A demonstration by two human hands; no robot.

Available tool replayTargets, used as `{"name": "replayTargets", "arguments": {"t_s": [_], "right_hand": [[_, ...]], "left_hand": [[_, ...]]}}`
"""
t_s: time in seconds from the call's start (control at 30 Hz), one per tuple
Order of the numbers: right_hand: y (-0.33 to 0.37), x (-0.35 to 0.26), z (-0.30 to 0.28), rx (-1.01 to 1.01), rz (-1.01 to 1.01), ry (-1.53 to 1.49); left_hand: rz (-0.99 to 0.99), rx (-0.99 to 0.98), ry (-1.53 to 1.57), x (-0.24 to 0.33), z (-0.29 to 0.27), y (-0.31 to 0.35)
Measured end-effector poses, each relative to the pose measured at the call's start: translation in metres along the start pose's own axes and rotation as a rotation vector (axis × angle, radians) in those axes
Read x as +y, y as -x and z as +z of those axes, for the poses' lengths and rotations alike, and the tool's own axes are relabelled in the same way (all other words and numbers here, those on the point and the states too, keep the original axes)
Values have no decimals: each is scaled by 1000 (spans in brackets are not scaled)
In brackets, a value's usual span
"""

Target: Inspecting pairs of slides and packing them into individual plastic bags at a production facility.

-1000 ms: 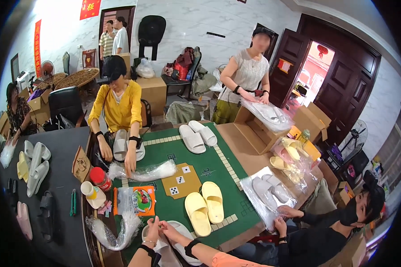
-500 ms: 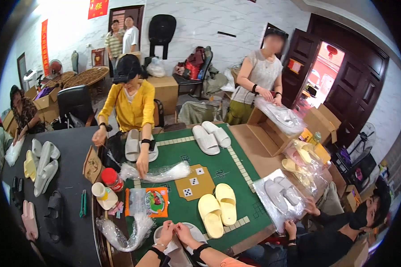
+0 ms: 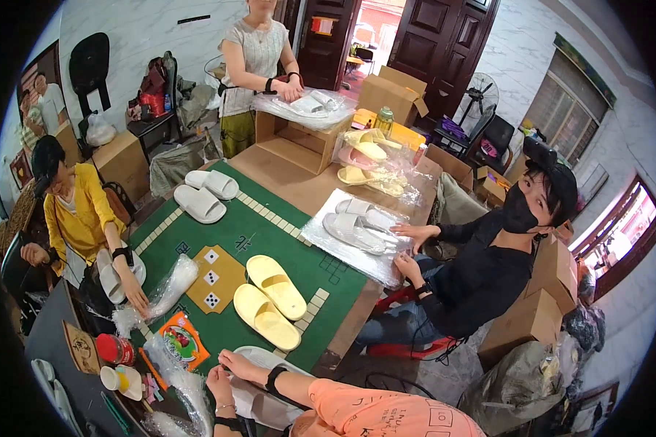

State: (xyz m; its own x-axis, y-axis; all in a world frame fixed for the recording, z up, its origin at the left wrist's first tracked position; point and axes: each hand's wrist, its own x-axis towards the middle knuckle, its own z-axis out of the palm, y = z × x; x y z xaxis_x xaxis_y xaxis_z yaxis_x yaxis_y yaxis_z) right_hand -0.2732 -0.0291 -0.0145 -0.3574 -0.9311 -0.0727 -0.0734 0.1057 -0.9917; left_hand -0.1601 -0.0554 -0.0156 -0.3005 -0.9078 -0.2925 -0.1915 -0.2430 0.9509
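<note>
Low in the view, my left hand (image 3: 220,384) and my right hand (image 3: 242,365) are close together over a pair of light grey slippers (image 3: 264,404) at the table's near edge. The fingers of both hands are curled closed; anything they pinch is too small to make out. My forearms partly cover the slippers. Beyond my right hand lies a pair of yellow slippers (image 3: 270,306), side by side on the green table mat (image 3: 229,269). An orange packet (image 3: 182,342) and a bunch of clear plastic bags (image 3: 189,390) lie to the left of my hands.
A red-lidded jar (image 3: 114,349) and a white bottle (image 3: 122,382) stand at left. Across the mat, a person in yellow touches a plastic bundle (image 3: 169,288). At right, a masked person handles bagged grey slippers (image 3: 357,227). Another person stands behind an open cardboard box (image 3: 299,146).
The view has swung to the right, bringing the masked person fully into sight. My hands stay over the grey slippers, now slightly apart. The person in yellow still reaches to the plastic bundle.
</note>
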Motion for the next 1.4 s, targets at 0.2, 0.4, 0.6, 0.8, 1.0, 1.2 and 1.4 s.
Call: {"name": "replayTargets", "arguments": {"t_s": [0.2, 0.4, 0.6, 0.8, 1.0, 1.2, 1.4], "right_hand": [[19, -17, 7, -127, 86, 42], [19, -1, 1, -109, 90, 68], [7, -24, -10, -186, 106, 32], [1, -18, -7, -212, 184, -65], [20, -14, 2, -121, 64, 160], [26, -10, 3, -190, 72, 120], [10, -20, -15, -169, 30, 147]], "left_hand": [[22, 128, 117, -6, -20, 24], [-44, 146, 99, 22, -8, 32], [123, 188, 101, 19, -1, 22], [92, 200, 82, 24, -5, 15], [51, 192, 123, 19, -6, 30], [2, 166, -21, 1, -20, 35], [-126, 16, 449, 41, -10, 19]]}}
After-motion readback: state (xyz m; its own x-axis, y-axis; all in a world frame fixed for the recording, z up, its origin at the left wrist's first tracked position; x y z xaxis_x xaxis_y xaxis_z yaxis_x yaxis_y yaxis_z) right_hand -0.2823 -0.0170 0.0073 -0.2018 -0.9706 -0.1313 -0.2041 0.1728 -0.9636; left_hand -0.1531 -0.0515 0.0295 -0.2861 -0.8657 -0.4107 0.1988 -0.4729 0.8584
